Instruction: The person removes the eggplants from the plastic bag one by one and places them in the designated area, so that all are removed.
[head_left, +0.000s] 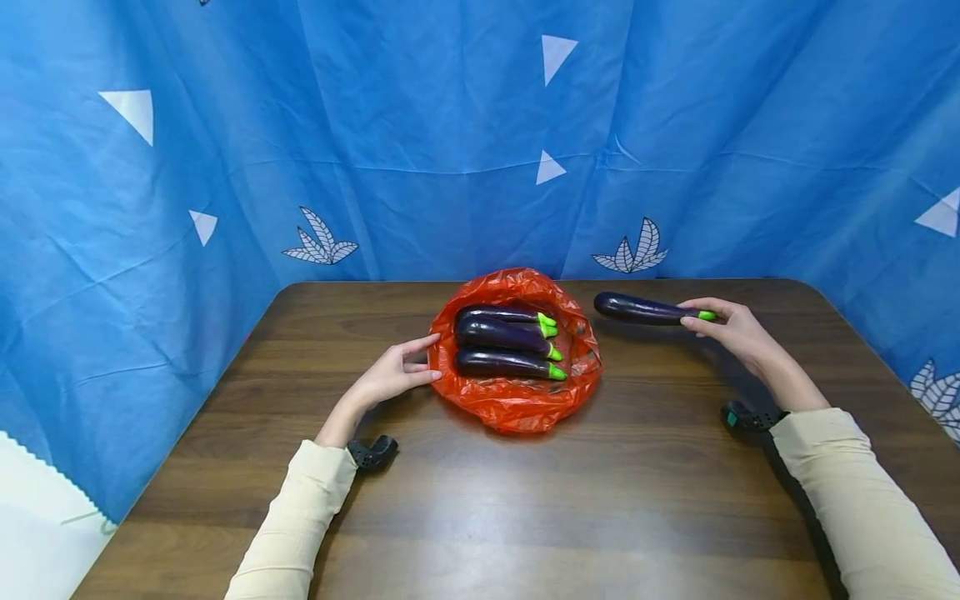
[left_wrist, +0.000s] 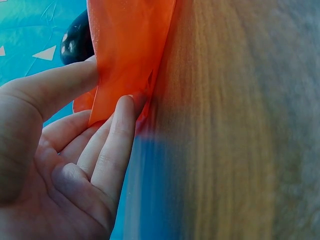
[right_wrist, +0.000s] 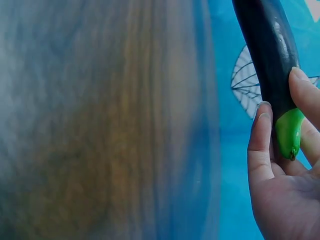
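An orange-red plastic bag point(head_left: 517, 400) lies open on the brown table point(head_left: 480, 500), with three dark purple eggplants point(head_left: 504, 335) side by side in it, green stems to the right. My left hand point(head_left: 405, 371) pinches the bag's left rim; in the left wrist view the thumb and fingers point(left_wrist: 117, 135) clamp the orange film point(left_wrist: 130, 55). My right hand point(head_left: 723, 327) holds a fourth eggplant point(head_left: 641, 309) by its green stem end, just above the table to the right of the bag. The right wrist view shows fingers point(right_wrist: 260, 140) around that eggplant point(right_wrist: 270, 55).
A blue cloth backdrop point(head_left: 450, 142) with white leaf and triangle prints encloses the table on the back and both sides. Black wrist-camera mounts point(head_left: 372, 454) sit under both forearms. The table's rounded far corners lie near the cloth.
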